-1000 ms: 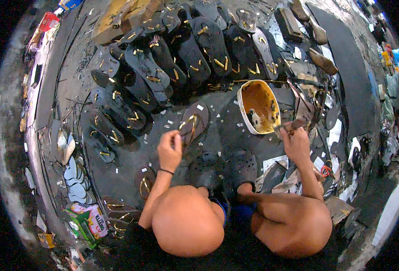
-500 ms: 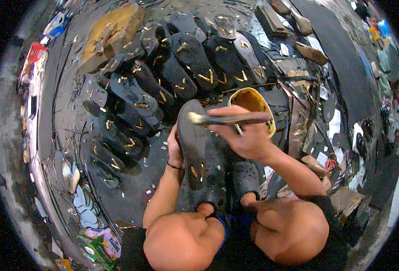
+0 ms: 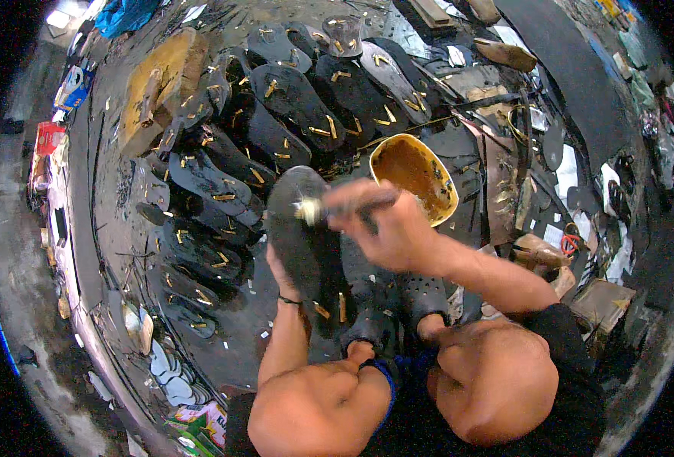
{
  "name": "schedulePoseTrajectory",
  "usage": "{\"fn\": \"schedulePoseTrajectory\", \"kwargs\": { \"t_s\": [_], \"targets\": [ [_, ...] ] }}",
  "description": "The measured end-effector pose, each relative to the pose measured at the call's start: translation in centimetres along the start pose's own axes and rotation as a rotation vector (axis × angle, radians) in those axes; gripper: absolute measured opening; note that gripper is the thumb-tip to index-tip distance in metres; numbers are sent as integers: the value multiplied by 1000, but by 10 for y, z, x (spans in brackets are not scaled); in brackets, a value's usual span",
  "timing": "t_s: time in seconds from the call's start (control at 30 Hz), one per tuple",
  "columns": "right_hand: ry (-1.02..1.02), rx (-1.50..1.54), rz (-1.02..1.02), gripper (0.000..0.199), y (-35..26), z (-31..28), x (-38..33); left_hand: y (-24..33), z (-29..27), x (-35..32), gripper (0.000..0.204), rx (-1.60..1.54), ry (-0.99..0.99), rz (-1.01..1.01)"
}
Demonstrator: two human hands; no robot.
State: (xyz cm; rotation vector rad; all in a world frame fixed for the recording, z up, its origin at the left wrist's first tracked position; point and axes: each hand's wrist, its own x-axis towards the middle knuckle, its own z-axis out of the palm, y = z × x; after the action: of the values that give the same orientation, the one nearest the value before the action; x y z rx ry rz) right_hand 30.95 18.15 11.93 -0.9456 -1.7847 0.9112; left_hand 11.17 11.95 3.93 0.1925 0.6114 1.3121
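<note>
My left hand (image 3: 277,268) is closed around the left edge of a dark shoe sole (image 3: 295,244), held up lengthwise above my feet. Two yellowish strips stick out of the sole's near end. In my right hand (image 3: 398,232) is a brush, blurred by motion, and its pale bristles (image 3: 307,210) touch the sole's upper face toward the far end. A whitish wet streak shows there. Just beyond my right hand stands a yellow tub (image 3: 454,199) with brown, sticky-looking residue inside.
Many dark soles (image 3: 295,95) with yellowish strips lie in rows beyond and to the left. A wooden block (image 3: 171,84) stands at the far left. Wooden shoe lasts (image 3: 506,55), scraps and red-handled scissors (image 3: 571,242) lie to the right. Grey cut pieces (image 3: 175,378) sit at the lower left.
The brush and sole have shifted left in the view, and the whole view has shifted too. The sole's face looks darker than before, and more of the tub's inside shows.
</note>
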Motion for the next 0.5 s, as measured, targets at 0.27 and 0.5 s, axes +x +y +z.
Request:
{"fn": "schedulePoseTrajectory", "kwargs": {
  "t_s": [0.27,0.5],
  "targets": [
    [-43,-23,228,17,22,-19,63,4,31,-17,63,-16,102,4],
    [-441,212,114,23,-21,12,-55,24,-19,1,73,0,-32,175]
  ]
}}
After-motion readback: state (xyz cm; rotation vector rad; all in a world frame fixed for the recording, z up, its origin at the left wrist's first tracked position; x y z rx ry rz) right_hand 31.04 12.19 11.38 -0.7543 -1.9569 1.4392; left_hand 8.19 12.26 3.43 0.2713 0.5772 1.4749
